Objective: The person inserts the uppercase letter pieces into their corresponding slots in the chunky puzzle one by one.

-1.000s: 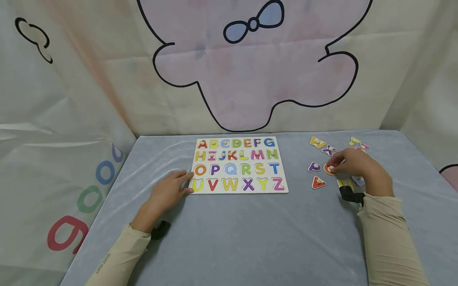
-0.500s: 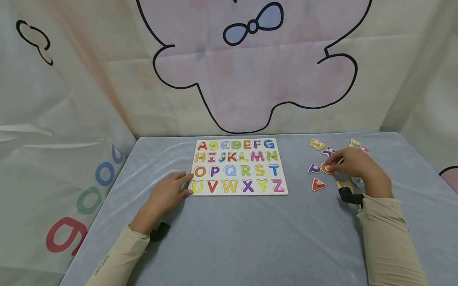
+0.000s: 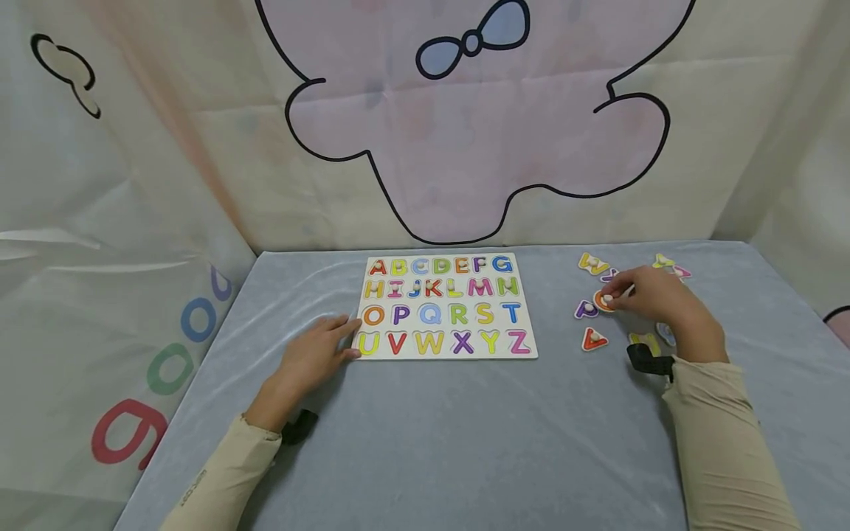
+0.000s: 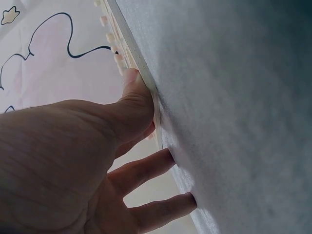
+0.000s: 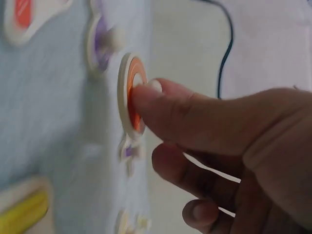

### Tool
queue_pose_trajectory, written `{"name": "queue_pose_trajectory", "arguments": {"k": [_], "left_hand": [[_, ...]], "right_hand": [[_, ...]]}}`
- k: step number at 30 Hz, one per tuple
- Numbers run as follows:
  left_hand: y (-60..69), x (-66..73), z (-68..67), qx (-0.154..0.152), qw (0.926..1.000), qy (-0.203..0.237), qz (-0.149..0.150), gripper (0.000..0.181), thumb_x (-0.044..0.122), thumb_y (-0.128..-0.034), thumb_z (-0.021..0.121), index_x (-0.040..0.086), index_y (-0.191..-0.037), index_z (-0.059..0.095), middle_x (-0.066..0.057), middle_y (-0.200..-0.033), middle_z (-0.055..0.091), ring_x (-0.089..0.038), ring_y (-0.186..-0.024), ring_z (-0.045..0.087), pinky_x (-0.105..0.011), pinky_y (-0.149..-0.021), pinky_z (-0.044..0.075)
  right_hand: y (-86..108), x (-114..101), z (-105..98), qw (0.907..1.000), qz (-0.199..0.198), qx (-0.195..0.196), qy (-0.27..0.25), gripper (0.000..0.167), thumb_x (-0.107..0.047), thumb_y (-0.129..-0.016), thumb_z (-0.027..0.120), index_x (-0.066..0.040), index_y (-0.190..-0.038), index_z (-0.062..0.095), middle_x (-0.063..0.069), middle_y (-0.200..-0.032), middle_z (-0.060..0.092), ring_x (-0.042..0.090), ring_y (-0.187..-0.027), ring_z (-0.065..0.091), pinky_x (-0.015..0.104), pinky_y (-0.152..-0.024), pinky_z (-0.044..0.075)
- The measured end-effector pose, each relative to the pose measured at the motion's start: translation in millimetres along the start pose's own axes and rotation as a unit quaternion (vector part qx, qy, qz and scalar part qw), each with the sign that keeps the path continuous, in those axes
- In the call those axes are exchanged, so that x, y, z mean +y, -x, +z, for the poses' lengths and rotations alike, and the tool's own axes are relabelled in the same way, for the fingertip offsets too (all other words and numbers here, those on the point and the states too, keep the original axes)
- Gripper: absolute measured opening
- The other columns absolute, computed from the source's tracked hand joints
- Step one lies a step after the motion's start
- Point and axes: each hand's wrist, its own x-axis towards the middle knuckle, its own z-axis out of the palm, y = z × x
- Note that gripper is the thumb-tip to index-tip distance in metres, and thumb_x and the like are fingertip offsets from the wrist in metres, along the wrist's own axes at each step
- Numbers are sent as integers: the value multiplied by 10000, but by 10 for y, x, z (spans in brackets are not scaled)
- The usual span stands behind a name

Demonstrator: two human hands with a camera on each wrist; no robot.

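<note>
Backdrop (image 3: 558, 225): a pale sheet behind my table, printed with a pink outlined figure (image 3: 458, 147) and its blue bow (image 3: 472, 42).
Table (image 3: 478, 442): grey-blue cloth all over.
Letter board (image 3: 446, 316): flat in front of me; A to N carry knobbed pieces, O to Z show flat letters.
Right hand (image 3: 654, 299): thumb and finger nearly together in a pinch, holding the orange O (image 5: 134, 68); my other fingers bend loosely.
Left hand (image 3: 313, 354): loosely spread, gripping nothing, touching the board's left edge.
Loose letters: around my right hand lie a yellow W (image 3: 593, 263), a purple P (image 3: 586, 309), a red letter (image 3: 594, 339) and others, some partly hidden.
Orange O: just beside the purple P, well apart from the board; whether clear of the cloth, I can't tell.
Knob (image 5: 155, 86): white, on the O, at my fingertips.
</note>
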Motion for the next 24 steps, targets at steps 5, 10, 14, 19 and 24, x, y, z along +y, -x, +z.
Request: {"name": "queue_pose_trajectory", "arguments": {"k": [5, 10, 14, 19, 24], "left_hand": [[-21, -11, 7, -18, 10000, 35, -68, 602, 352, -930, 686, 180, -1476, 498, -148, -1499, 504, -360, -1384, 461, -564, -1022, 464], [-20, -18, 20, 20, 10000, 56, -22, 601, 355, -929, 687, 174, -1472, 504, -156, -1498, 505, -365, -1384, 462, -561, -1034, 457], [-2, -20, 33, 52, 10000, 27, 10, 602, 355, -919, 699, 172, -1462, 516, -157, -1490, 514, -362, -1374, 474, -561, -1019, 468], [11, -18, 37, 94, 10000, 17, 16, 605, 354, -916, 702, 170, -1461, 518, -159, -1484, 520, -358, -1369, 482, -550, -1020, 470], [-2, -17, 33, 108, 9999, -4, 32, 600, 357, -921, 696, 173, -1463, 516, -156, -1482, 522, -356, -1369, 483, -551, -1015, 473]], "right_hand": [[-69, -224, 24, 9992, -382, 59, -98, 198, -223, -882, 748, -103, -1039, 763, 15, -887, 739, 149, -791, 591, 303, -671, 445], [-152, -424, 160, 9987, -432, -237, -126, 201, -186, -875, 756, -80, -1045, 757, 18, -889, 729, 160, -799, 592, 289, -664, 449], [-206, -493, 276, 9982, -429, -416, -104, 199, -142, -868, 756, -58, -1049, 758, 46, -913, 734, 173, -816, 608, 284, -679, 469], [-210, -509, 300, 9987, -381, -321, -120, 224, -146, -865, 763, -69, -1075, 756, 51, -936, 734, 185, -846, 612, 289, -692, 470], [-159, -460, 231, 9989, -416, -119, -152, 254, -148, -853, 779, -68, -1092, 748, 67, -976, 742, 185, -840, 617, 285, -675, 463]]}}
